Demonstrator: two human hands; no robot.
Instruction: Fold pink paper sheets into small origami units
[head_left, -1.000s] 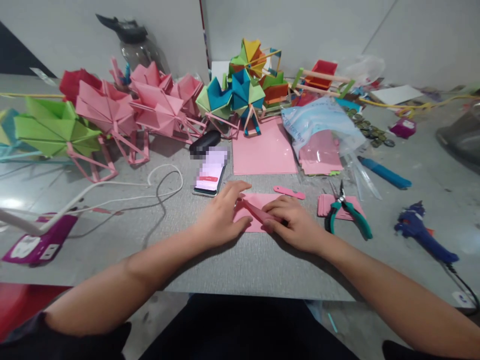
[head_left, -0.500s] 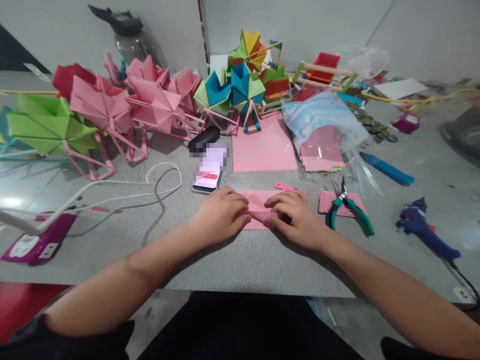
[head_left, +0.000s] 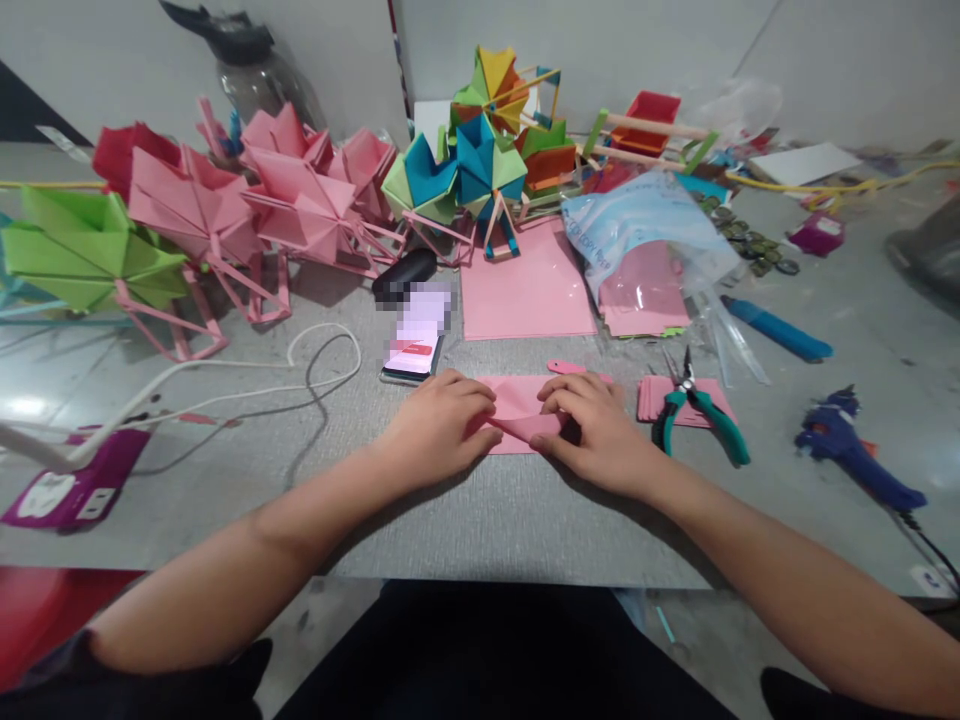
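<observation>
A sheet of pink paper (head_left: pixel 517 395) lies on the grey table in front of me, its near part curled up into a fold. My left hand (head_left: pixel 448 425) pinches the fold's left end between thumb and fingers. At the other end, my right hand (head_left: pixel 589 430) grips the curled edge, thumb low and fingers bent over it. Behind the right fingers lies a pink strip with a small hole (head_left: pixel 564 367). To the right, pliers with green handles (head_left: pixel 688 395) rest on a stack of small pink paper pieces (head_left: pixel 712 402).
A phone (head_left: pixel 416 335) lies beyond my left hand. Larger pink sheets (head_left: pixel 525 290) and a plastic bag (head_left: pixel 645 225) lie farther back. Folded-paper wheels (head_left: pixel 199 210) line the rear. A blue glue gun (head_left: pixel 855 455) and a blue cutter (head_left: pixel 780 330) are at right, a white cable (head_left: pixel 217 370) at left.
The right end of the paper's fold is lifted and curls more, with my right fingers raised slightly. My left hand keeps its grip. The whole view has shifted a little.
</observation>
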